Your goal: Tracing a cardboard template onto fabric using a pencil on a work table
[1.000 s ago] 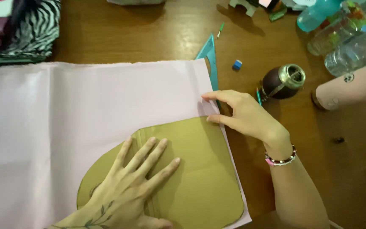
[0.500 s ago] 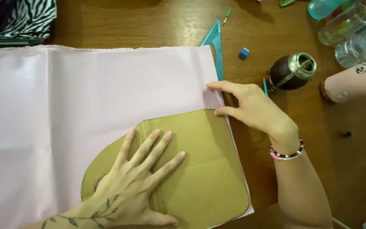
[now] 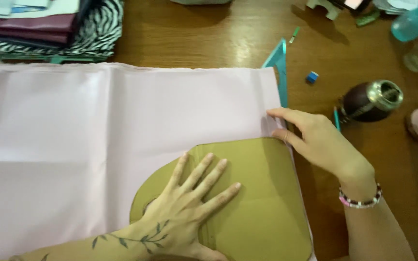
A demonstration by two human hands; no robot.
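Cardboard (image 3: 262, 208) stays pinned on pink cloth (image 3: 122, 130) under your flat, spread left hand (image 3: 185, 208), while your right hand (image 3: 320, 145), fingers extended and gripping nothing, presses the cloth's edge.

Pale pink fabric (image 3: 122, 140) carries an olive-tan pattern piece (image 3: 262, 203); at one o'clock lies a teal ruler (image 3: 279, 72), at eleven zebra-striped cloth (image 3: 97, 29).
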